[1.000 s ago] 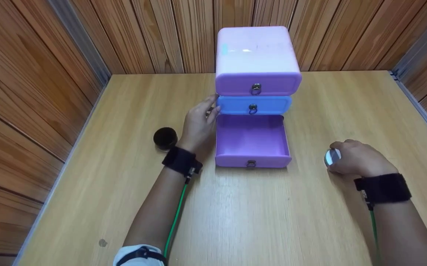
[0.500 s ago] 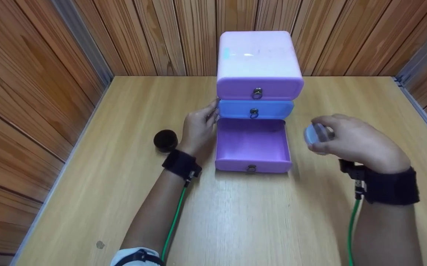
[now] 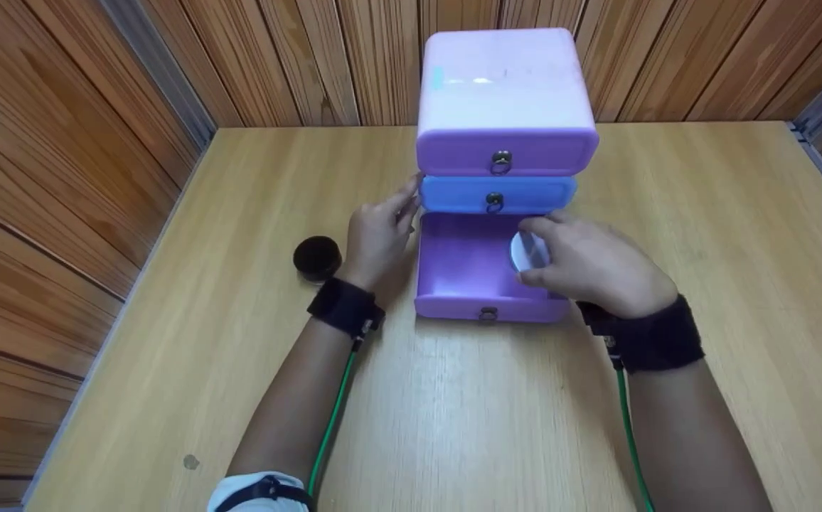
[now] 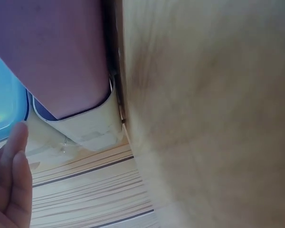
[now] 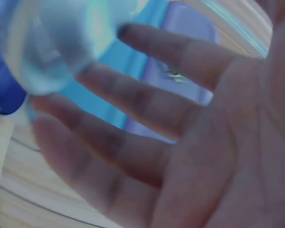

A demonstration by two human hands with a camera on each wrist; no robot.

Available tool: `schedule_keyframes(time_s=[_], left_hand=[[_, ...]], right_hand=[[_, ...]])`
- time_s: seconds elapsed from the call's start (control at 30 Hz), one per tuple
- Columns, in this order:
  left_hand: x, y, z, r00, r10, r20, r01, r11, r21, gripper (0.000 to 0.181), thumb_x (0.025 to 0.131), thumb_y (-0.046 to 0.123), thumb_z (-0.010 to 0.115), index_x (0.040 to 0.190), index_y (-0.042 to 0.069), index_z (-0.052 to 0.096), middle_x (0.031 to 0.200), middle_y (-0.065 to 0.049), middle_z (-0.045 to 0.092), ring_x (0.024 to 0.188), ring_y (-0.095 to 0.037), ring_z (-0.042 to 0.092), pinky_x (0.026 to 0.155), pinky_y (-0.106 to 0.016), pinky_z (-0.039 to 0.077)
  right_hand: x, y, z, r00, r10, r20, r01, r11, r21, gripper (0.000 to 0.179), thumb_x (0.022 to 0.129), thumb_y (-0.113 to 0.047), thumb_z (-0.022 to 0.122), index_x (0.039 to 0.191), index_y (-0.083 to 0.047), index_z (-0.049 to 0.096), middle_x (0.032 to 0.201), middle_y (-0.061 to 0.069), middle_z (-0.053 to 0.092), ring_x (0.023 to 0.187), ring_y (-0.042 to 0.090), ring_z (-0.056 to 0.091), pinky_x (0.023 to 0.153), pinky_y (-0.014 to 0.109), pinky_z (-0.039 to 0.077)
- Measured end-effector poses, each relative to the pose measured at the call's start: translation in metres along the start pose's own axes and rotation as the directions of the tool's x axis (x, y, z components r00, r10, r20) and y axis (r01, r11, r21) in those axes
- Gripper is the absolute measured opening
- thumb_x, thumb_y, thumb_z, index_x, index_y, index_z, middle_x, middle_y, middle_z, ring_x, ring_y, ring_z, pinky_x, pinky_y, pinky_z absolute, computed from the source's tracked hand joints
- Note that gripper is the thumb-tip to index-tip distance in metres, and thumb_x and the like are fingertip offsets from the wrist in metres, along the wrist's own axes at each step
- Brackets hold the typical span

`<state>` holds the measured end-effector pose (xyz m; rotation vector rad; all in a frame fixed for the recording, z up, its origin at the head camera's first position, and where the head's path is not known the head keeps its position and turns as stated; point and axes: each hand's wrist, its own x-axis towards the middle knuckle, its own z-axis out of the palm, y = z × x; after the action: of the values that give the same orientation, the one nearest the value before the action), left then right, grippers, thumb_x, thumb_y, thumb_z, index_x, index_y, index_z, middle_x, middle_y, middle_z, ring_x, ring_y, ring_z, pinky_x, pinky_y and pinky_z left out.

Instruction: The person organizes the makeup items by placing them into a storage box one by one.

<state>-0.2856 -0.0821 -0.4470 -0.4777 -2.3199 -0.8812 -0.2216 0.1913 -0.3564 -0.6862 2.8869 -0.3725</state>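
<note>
My right hand (image 3: 592, 267) pinches a small round clear container with a pale face (image 3: 522, 252) between fingertips and thumb, above the right part of the pulled-out bottom drawer (image 3: 457, 252). In the right wrist view the clear container (image 5: 52, 47) is blurred at the fingertips. My left hand (image 3: 379, 235) rests against the left side of the small drawer cabinet (image 3: 507, 85), its fingers extended; some fingertips are hidden there. Above the purple bottom drawer, the blue middle drawer (image 3: 461, 194) and the purple top drawer (image 3: 454, 153) are pushed in, each with a ring pull.
A dark round container (image 3: 317, 259) stands on the wooden table (image 3: 454, 412), left of my left wrist. Wood-panelled walls (image 3: 297, 57) rise behind and at the sides. A green cable (image 3: 333, 419) runs along each forearm from a black wrist strap.
My right hand has lifted the clear container off the table at the right and carried it left, over the bottom drawer. My left hand has stayed at the cabinet's side.
</note>
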Motion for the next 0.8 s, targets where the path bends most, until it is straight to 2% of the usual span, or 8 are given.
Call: schedule_keyframes(time_s=[0.1,0.2,0.33,0.47,0.63,0.73,0.8], left_hand=[[0.004,0.001,-0.004,1.000,0.003,0.019,-0.003,1.000,0.001,0.034,0.096,0.019,0.064,0.129,0.014,0.062,0.094,-0.012,0.073,0.049,-0.015,0.059,0.049,-0.024,0.048],[0.006,0.004,-0.006,0.999,-0.011,0.048,0.012,1.000,-0.015,0.035,0.097,0.020,0.062,0.131,0.013,0.061,0.096,-0.012,0.073,0.055,-0.015,0.065,0.053,-0.022,0.051],[0.006,0.006,-0.008,0.997,-0.027,0.068,0.028,0.999,-0.018,0.036,0.098,0.022,0.061,0.133,0.013,0.059,0.084,-0.011,0.073,0.054,-0.014,0.063,0.052,-0.023,0.050],[0.005,0.005,-0.010,0.997,-0.046,0.065,0.046,0.999,-0.007,0.037,0.098,0.022,0.061,0.133,0.014,0.059,0.078,-0.008,0.072,0.053,-0.014,0.061,0.051,-0.024,0.048],[0.003,0.004,-0.009,0.995,-0.064,0.073,0.065,0.998,-0.010,0.035,0.098,0.022,0.061,0.132,0.014,0.060,0.077,-0.008,0.072,0.053,-0.013,0.062,0.050,-0.024,0.048],[0.003,0.004,-0.008,0.996,-0.057,0.071,0.058,0.998,-0.009,0.034,0.098,0.022,0.061,0.130,0.015,0.061,0.081,-0.008,0.073,0.053,-0.013,0.063,0.051,-0.025,0.049],[0.003,0.004,-0.007,0.996,-0.048,0.071,0.049,0.999,-0.012,0.033,0.098,0.022,0.061,0.130,0.015,0.061,0.083,-0.008,0.073,0.054,-0.013,0.064,0.051,-0.025,0.050]], right_hand=[[0.006,0.003,0.006,0.999,0.018,-0.027,-0.018,1.000,-0.023,0.070,0.081,-0.039,0.074,0.139,-0.008,0.051,0.131,0.014,0.053,0.107,0.032,0.057,0.083,0.051,0.048],[0.012,0.006,0.013,0.999,0.032,-0.017,-0.033,0.999,-0.039,0.069,0.081,-0.039,0.074,0.138,-0.007,0.052,0.127,0.015,0.054,0.102,0.033,0.058,0.079,0.050,0.048],[0.021,0.008,0.020,0.999,0.025,0.026,-0.024,0.998,-0.061,0.068,0.080,-0.038,0.074,0.137,-0.006,0.054,0.119,0.015,0.057,0.095,0.031,0.058,0.074,0.046,0.048],[0.028,0.009,0.027,0.997,0.019,0.081,-0.013,0.997,-0.074,0.063,0.078,-0.038,0.076,0.130,-0.006,0.058,0.105,0.011,0.058,0.085,0.027,0.056,0.066,0.040,0.047],[0.032,0.009,0.034,0.989,0.031,0.146,-0.018,0.996,-0.091,0.055,0.079,-0.039,0.076,0.121,-0.006,0.062,0.095,0.009,0.058,0.083,0.026,0.054,0.065,0.040,0.046],[0.032,0.011,0.038,0.983,0.054,0.176,-0.040,0.996,-0.083,0.050,0.081,-0.036,0.074,0.119,-0.006,0.062,0.094,0.009,0.059,0.084,0.027,0.054,0.066,0.039,0.046],[0.033,0.012,0.040,0.980,0.067,0.187,-0.055,0.996,-0.071,0.042,0.082,-0.034,0.073,0.113,-0.007,0.064,0.090,0.008,0.060,0.081,0.027,0.054,0.063,0.038,0.045]])
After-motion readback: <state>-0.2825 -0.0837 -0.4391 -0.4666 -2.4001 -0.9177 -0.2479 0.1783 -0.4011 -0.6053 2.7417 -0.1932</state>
